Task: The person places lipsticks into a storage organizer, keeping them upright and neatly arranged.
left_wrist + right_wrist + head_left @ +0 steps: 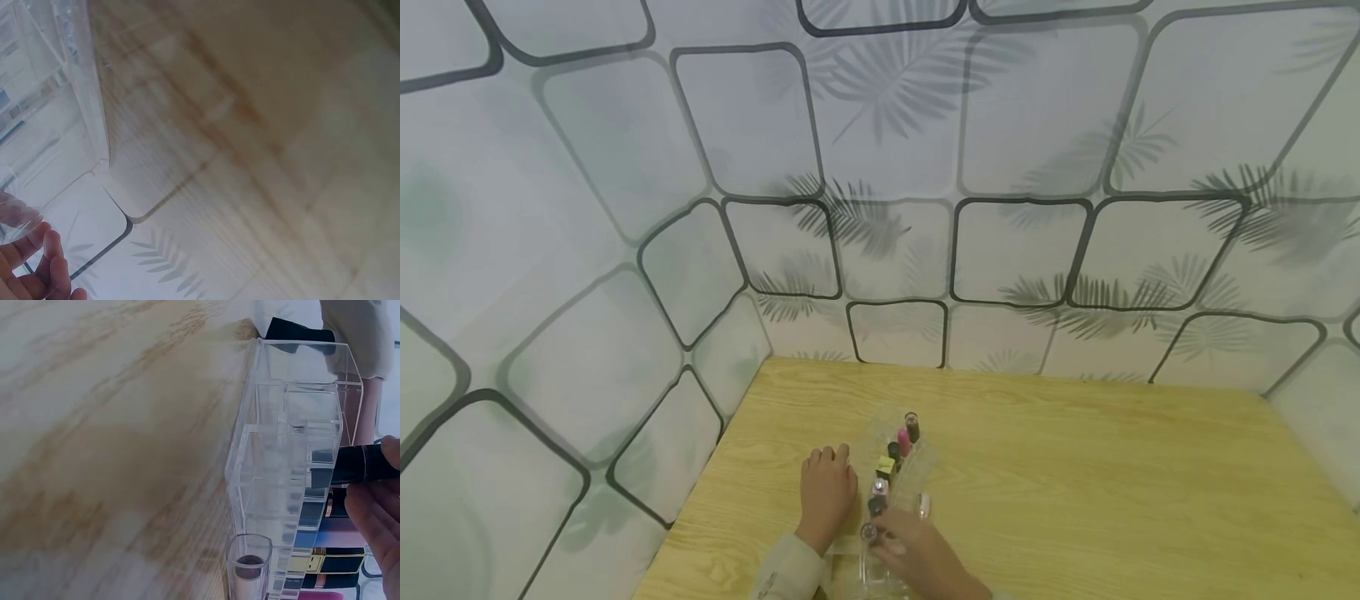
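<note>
A clear plastic lipstick organizer (917,471) stands on the table, a row of lipsticks upright in its slots. My right hand (921,554) pinches a black lipstick tube (356,465) between thumb and fingers, its lower end within a slot at the near part of the row. My left hand (827,492) is at the organizer's left side; in the left wrist view its fingers (47,262) and thumb are curled about the clear plastic edge. Beside the held tube sit a black-and-gold lipstick (334,559), a pink-toned one (337,532) and several others.
A clear-capped tube (250,581) stands just outside the organizer on its right. A black object (300,331) shows beyond the organizer's near end. Wood-patterned table surface (1075,483) spreads to the right, and a patterned wall (895,250) rises behind.
</note>
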`<state>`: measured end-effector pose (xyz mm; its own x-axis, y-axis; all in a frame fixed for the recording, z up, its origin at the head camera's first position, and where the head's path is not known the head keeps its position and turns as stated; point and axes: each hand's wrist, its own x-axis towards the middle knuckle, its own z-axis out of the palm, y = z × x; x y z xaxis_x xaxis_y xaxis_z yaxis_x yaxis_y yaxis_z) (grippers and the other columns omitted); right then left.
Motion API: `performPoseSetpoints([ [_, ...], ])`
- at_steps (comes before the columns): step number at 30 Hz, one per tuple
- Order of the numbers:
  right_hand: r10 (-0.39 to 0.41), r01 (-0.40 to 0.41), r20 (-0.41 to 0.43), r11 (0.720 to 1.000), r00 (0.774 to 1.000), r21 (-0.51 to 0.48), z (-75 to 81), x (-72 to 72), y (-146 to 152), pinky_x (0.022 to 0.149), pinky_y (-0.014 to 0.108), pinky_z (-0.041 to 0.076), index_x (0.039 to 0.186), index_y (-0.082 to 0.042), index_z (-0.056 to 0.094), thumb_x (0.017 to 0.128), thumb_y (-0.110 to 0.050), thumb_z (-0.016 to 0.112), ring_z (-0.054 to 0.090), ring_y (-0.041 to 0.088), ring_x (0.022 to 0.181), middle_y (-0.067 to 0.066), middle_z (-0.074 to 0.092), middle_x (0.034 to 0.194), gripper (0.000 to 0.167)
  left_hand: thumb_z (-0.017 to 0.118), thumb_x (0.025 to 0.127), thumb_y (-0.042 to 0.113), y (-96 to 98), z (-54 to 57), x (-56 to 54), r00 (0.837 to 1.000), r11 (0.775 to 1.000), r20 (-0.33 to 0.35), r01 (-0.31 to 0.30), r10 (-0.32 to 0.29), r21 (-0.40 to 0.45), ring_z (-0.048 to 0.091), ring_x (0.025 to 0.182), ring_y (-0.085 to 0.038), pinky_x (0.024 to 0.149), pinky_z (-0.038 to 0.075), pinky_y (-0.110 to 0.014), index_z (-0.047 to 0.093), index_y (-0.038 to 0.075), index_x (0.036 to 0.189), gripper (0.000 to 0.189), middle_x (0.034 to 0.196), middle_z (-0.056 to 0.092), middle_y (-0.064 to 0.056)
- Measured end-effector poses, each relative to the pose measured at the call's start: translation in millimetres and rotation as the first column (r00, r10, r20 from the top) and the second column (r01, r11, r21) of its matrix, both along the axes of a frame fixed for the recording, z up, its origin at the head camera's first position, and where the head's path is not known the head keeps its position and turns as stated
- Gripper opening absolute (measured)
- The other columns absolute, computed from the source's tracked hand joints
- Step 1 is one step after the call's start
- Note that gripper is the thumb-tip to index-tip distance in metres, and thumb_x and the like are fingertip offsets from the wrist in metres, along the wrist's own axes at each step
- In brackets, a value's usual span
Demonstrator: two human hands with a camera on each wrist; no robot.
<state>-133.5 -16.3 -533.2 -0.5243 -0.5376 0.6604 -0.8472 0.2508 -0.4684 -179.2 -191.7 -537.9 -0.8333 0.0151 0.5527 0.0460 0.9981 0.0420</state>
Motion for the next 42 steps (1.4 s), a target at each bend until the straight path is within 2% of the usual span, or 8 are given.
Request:
performPoseSetpoints([
  [10,-0.041,0.038,0.047,0.997,0.998,0.066,-1.9,3.3,-0.9,0.077,0.011,0.048,0.097,-0.01,0.065,0.076,-0.011,0.073,0.065,0.006,0.082,-0.004,0.068,0.091,0.022,0.069,0.075,0.015,0.0,0.3,0.2,0.999,1.0,0.034,-0.005,0.004,0.023,0.052,0.071,-0.022,0.066,0.044,-0.035,0.06,0.008,0.093,0.021,0.077,0.06,-0.008],
  [25,-0.114,0.114,-0.013,0.985,0.993,0.131,-1.2,3.8,-0.1,0.076,0.017,0.05,0.094,-0.011,0.065,0.075,-0.014,0.073,0.064,0.008,0.081,-0.003,0.068,0.09,0.02,0.069,0.075,0.015,0.0,0.6,0.6,1.0,0.999,0.031,0.0,-0.001,0.036,0.052,0.071,-0.022,0.064,0.043,-0.034,0.06,0.008,0.092,0.02,0.077,0.06,-0.008],
  [33,-0.131,0.138,-0.056,0.981,0.99,0.135,-2.4,2.0,-0.4,0.075,0.017,0.05,0.091,-0.011,0.065,0.074,-0.014,0.074,0.064,0.008,0.08,-0.004,0.068,0.088,0.02,0.069,0.074,0.014,0.1,0.3,0.8,1.0,0.999,0.019,0.007,-0.008,0.041,0.051,0.07,-0.022,0.064,0.043,-0.034,0.061,0.008,0.092,0.02,0.076,0.06,-0.008],
  [38,-0.123,0.127,-0.038,0.982,0.992,0.138,-2.5,2.5,0.8,0.075,0.017,0.05,0.091,-0.011,0.064,0.075,-0.015,0.074,0.064,0.008,0.08,-0.004,0.068,0.089,0.02,0.07,0.074,0.013,0.4,0.9,1.1,1.0,0.999,0.013,0.008,-0.008,0.043,0.052,0.069,-0.023,0.063,0.043,-0.035,0.061,0.007,0.091,0.02,0.075,0.06,-0.008],
  [42,-0.135,0.138,-0.03,0.977,0.99,0.161,-0.8,4.0,3.7,0.076,0.022,0.052,0.095,-0.01,0.064,0.077,-0.017,0.072,0.065,0.011,0.083,-0.001,0.068,0.093,0.021,0.07,0.074,0.013,0.4,0.9,0.6,1.0,0.999,0.011,0.006,-0.007,0.043,0.051,0.068,-0.022,0.063,0.043,-0.035,0.06,0.007,0.09,0.02,0.075,0.06,-0.008],
])
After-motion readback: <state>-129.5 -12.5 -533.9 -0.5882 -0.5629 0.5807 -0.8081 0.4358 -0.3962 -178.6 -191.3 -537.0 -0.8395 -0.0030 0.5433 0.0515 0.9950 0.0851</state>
